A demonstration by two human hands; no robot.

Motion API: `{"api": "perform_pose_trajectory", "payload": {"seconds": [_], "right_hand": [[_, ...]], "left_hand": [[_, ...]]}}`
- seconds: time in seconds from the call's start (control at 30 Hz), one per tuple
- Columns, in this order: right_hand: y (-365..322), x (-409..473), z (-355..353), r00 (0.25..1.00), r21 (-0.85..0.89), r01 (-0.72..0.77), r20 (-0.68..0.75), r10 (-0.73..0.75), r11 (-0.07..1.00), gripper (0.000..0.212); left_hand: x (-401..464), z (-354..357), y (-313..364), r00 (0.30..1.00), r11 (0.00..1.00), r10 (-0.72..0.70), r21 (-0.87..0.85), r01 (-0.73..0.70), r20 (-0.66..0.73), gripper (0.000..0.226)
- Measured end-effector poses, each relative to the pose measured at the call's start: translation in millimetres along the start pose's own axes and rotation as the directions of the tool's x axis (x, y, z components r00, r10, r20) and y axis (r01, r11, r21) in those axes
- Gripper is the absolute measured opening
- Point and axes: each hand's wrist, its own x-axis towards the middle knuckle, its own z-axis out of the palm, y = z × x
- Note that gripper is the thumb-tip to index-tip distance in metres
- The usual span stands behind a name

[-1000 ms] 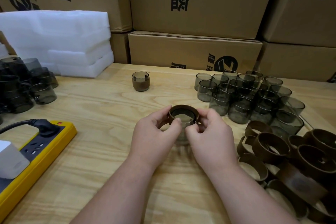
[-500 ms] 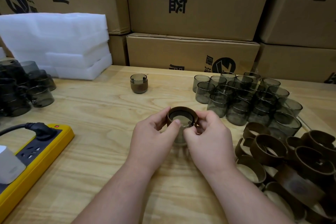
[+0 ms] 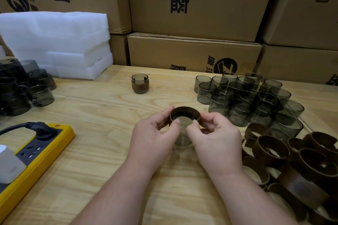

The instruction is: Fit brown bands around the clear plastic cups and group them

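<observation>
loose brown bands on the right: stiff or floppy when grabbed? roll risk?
The loose brown bands probably flex: thin open loops, some overlapping at the ends. They hold a round shape unsupported, so likely springy, not limp. Lying flat in a pile, rolling seems unlikely; snagging a neighbour looks likelier.

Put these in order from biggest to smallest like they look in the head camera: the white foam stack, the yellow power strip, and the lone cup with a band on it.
1. White foam stack, biggest.
2. Yellow power strip; it sits nearer the camera and is cut off by the frame edge, so its look is unsure.
3. Lone banded cup, clearly smallest.
</observation>
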Motion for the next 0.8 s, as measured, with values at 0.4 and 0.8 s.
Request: {"api": "perform_pose_trajectory", "payload": {"seconds": [0.4,0.8], "right_hand": [[7,4,2,0.998,-0.080,-0.026,0.051,0.030,0.996,0.016],[-2,1,1,0.992,-0.055,-0.053,0.112,0.059,0.997,0.048]], "left_hand": [[0,1,-3,0.995,0.998,-0.065,0.011,0.065,0.069,0.041],[-2,3,4,0.993,0.992,-0.114,0.064,0.113,0.019,0.046]]}}
